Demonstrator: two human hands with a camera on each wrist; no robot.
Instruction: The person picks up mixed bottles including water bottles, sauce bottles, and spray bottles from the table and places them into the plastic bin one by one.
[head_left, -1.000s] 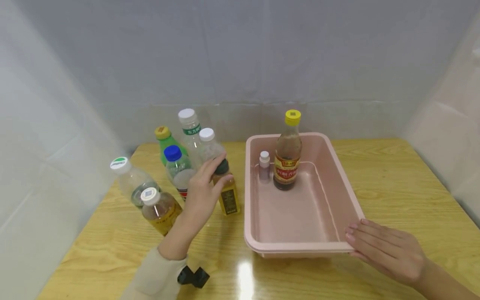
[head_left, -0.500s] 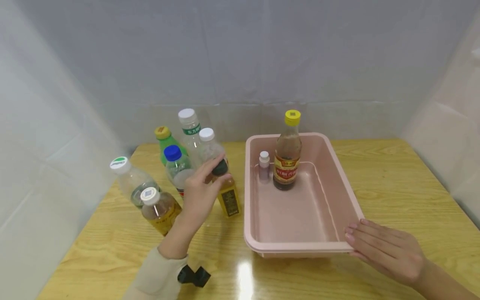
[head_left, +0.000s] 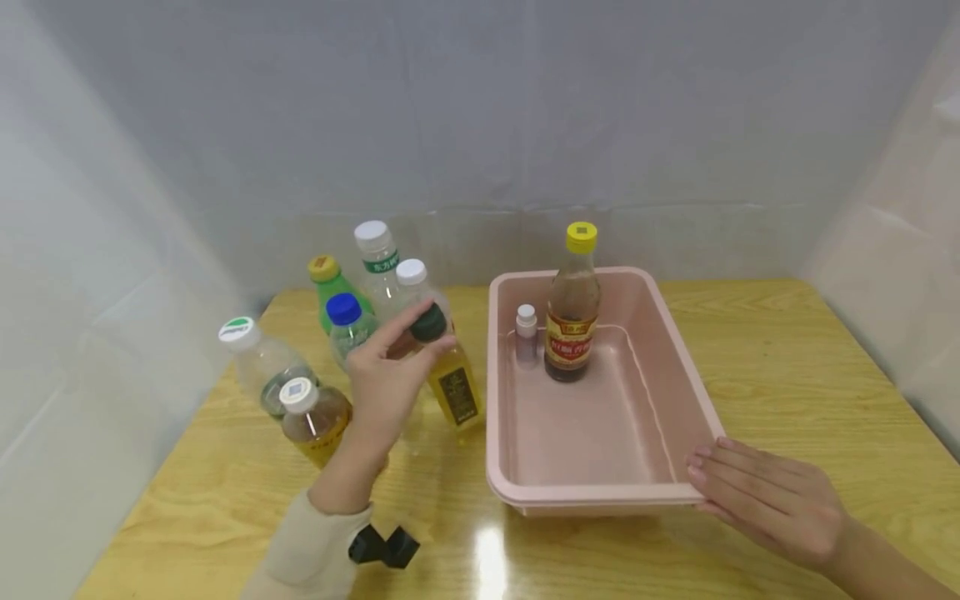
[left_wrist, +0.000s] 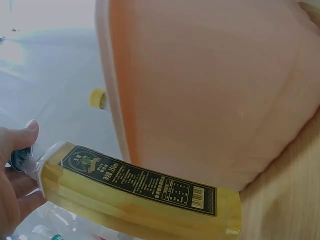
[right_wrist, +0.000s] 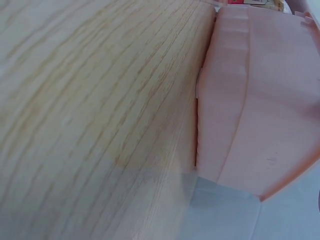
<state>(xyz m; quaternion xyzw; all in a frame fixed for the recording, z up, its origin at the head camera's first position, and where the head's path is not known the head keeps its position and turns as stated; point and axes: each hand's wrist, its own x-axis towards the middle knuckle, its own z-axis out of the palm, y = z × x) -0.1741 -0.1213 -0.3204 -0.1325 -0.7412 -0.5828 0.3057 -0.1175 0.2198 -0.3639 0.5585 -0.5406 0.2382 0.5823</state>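
My left hand [head_left: 382, 387] pinches the dark green cap of a squarish oil bottle [head_left: 456, 385] between thumb and fingers. Yellow oil and a black label [left_wrist: 142, 180] show on the bottle in the left wrist view, and it leans, cap toward the left, just left of the pink plastic basin [head_left: 592, 493]. My right hand [head_left: 772, 504] rests with straight fingers on the basin's near right corner. Inside the basin stand a vinegar bottle [head_left: 572, 333] with a yellow cap and a small white-capped bottle [head_left: 527, 342].
Several bottles stand left of the basin on the wooden table [head_left: 795, 358]: a blue-capped bottle [head_left: 347, 321], a green bottle [head_left: 333, 287], tall white-capped clear ones, and a brown tea-like bottle [head_left: 318, 425] nearest. A pale sheet wall [head_left: 480, 125] rises behind the table.
My left hand has closed its fingertips around the oil bottle's cap and drawn it slightly left and up, tilting the bottle more. The right hand and basin stay in place.
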